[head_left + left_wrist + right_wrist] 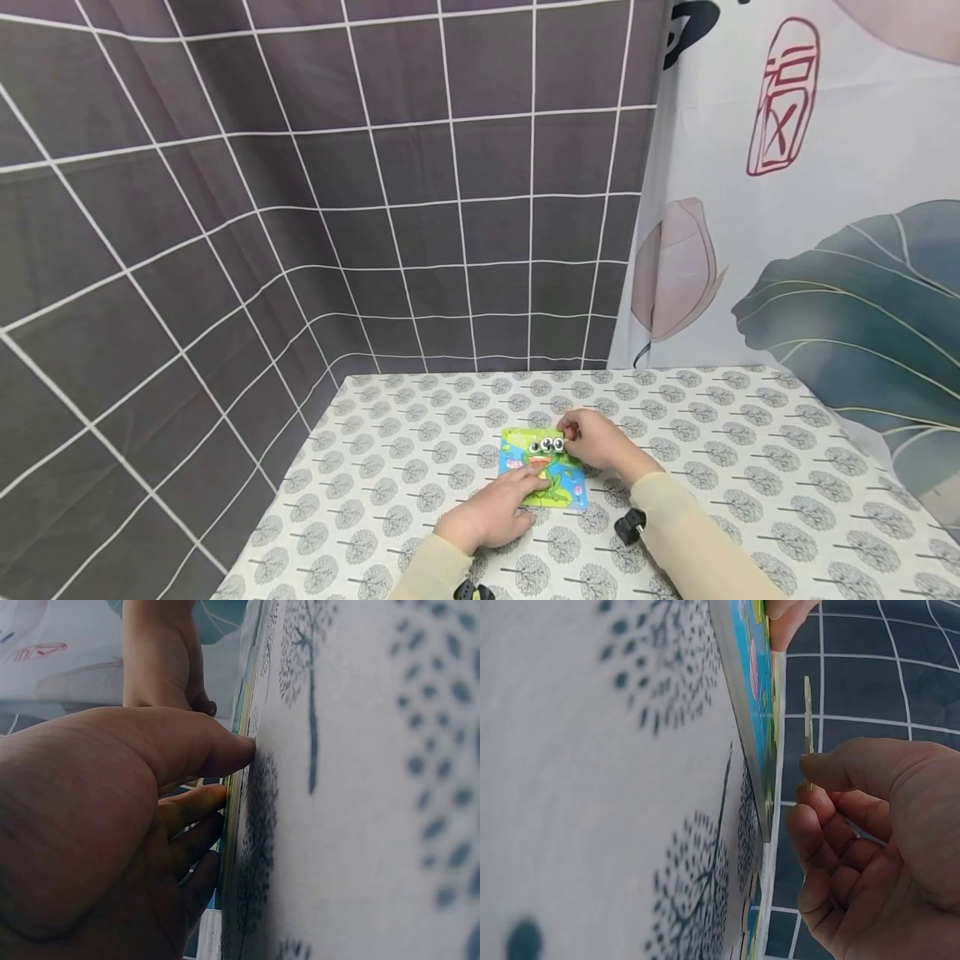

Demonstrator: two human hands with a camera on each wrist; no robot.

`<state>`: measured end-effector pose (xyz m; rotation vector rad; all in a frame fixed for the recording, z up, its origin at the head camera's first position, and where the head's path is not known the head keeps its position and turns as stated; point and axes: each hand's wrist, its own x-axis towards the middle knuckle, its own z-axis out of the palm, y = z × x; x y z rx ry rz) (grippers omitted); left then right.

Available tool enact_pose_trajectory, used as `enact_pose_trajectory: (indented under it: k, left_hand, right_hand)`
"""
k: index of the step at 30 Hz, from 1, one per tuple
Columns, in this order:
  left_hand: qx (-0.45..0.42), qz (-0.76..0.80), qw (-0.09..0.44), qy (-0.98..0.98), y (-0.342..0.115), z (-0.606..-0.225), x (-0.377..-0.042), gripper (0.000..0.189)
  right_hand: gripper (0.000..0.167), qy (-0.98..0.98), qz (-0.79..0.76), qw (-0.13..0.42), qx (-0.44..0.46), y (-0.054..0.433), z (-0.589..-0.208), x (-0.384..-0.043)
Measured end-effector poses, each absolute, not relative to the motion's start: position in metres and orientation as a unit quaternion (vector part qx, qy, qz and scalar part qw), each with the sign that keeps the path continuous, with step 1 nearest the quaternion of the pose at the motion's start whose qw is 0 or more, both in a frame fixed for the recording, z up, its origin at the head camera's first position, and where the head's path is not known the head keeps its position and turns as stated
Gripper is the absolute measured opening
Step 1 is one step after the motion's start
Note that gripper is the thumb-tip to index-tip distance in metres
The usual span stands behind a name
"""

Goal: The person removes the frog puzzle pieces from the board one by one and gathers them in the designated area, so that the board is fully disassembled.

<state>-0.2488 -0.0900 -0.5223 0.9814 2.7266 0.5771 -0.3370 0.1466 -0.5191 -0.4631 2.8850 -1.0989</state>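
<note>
A square puzzle board with a green frog picture on a blue and green ground lies flat on the cloth. My left hand rests on its lower left part, fingers stretched over the picture. From the left wrist view, the thumb of that hand reaches the cloth beside the board's edge. At the upper right of the board, my right hand pinches a thin flat puzzle piece between thumb and fingertips. The right wrist view shows this piece edge-on, raised off the board's face.
A white cloth printed with grey trees covers the table. Behind it and at the left hangs a dark curtain with a white grid. A pale curtain with flower and leaf prints hangs at the right. Black straps sit on both wrists.
</note>
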Motion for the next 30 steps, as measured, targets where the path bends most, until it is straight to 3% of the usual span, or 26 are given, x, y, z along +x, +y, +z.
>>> enact_pose_trajectory:
  k: [11, 30]
  left_hand:
    - [0.331, 0.194, 0.091, 0.919, -0.091, -0.525, -0.249, 0.058]
    - [0.332, 0.201, 0.093, 0.917, -0.093, -0.527, -0.25, 0.059]
  right_hand:
    - [0.031, 0.917, -0.377, 0.002, -0.129, 0.16, -0.514, -0.331]
    - [0.027, 0.913, -0.385, -0.016, -0.131, 0.183, -0.512, -0.326]
